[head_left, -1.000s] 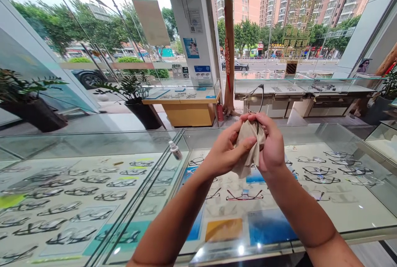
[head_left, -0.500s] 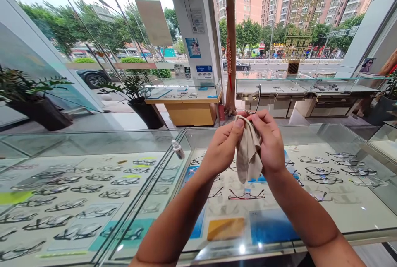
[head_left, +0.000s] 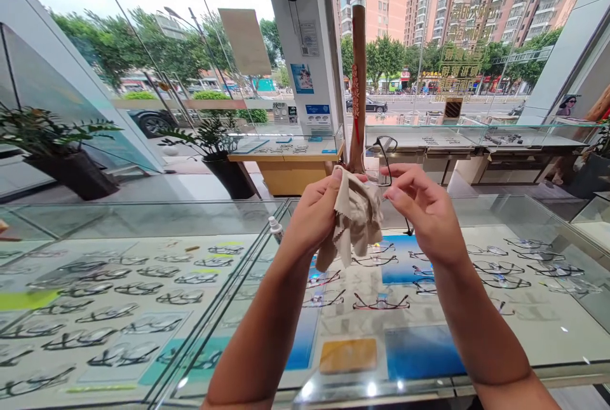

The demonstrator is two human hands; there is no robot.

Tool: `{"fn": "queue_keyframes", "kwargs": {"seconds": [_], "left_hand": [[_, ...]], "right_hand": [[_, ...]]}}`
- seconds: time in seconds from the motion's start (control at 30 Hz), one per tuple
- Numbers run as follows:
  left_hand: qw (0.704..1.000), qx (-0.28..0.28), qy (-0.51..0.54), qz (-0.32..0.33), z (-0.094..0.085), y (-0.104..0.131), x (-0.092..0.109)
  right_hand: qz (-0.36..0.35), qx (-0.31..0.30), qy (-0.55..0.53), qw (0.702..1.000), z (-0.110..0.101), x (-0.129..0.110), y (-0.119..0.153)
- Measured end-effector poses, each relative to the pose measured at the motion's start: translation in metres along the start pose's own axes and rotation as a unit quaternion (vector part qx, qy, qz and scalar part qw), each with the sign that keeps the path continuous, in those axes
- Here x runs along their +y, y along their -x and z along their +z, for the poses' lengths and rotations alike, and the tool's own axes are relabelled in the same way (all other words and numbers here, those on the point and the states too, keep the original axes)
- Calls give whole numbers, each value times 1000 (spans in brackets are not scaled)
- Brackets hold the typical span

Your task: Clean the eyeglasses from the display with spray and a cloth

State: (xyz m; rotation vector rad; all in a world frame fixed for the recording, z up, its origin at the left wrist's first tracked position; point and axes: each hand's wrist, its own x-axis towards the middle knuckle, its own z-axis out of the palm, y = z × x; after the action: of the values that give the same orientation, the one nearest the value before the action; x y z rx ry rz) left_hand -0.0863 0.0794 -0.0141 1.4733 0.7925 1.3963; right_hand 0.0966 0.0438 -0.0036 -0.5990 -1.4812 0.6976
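Note:
A beige cloth (head_left: 355,213) with a zigzag edge hangs in folds from my left hand (head_left: 312,216), whose thumb and fingers pinch its upper left part. Beside the cloth, the thumb and index finger of my right hand (head_left: 426,213) close on dark-framed eyeglasses (head_left: 390,171). One lens rim rises above the fingertips, and a temple tip hangs below by the palm. The cloth covers the other part of the glasses. Both hands are held above the glass display case.
The glass display case (head_left: 490,359) holds rows of eyeglasses, blue sheets and an orange card (head_left: 347,355). A small white spray bottle (head_left: 275,229) stands left of my left wrist. Potted plants, a wooden post (head_left: 358,86) and further counters are beyond. Fingertips show at the far left edge.
The hands have moved apart. My left hand has gone left with the cloth, which is more spread and bunched. The glasses have turned and more of the frame shows by my right fingers.

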Motion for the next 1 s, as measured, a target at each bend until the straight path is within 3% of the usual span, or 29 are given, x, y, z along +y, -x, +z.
{"fn": "queue_keyframes", "kwargs": {"seconds": [0.23,0.43,0.67,1.0], "left_hand": [[999,25,9,20,-5,-5,-1],[998,19,32,46,-5,-6,-2],[999,0,38,31,-2,-4,3],[995,16,94,9,-4,-5,-1]], "right_hand": [[41,-45,16,998,5,12,1],[69,-51,-14,996,9,24,-3],[100,-75,-30,992,10,26,-6],[74,-88,4,993,16,23,-2]]}}
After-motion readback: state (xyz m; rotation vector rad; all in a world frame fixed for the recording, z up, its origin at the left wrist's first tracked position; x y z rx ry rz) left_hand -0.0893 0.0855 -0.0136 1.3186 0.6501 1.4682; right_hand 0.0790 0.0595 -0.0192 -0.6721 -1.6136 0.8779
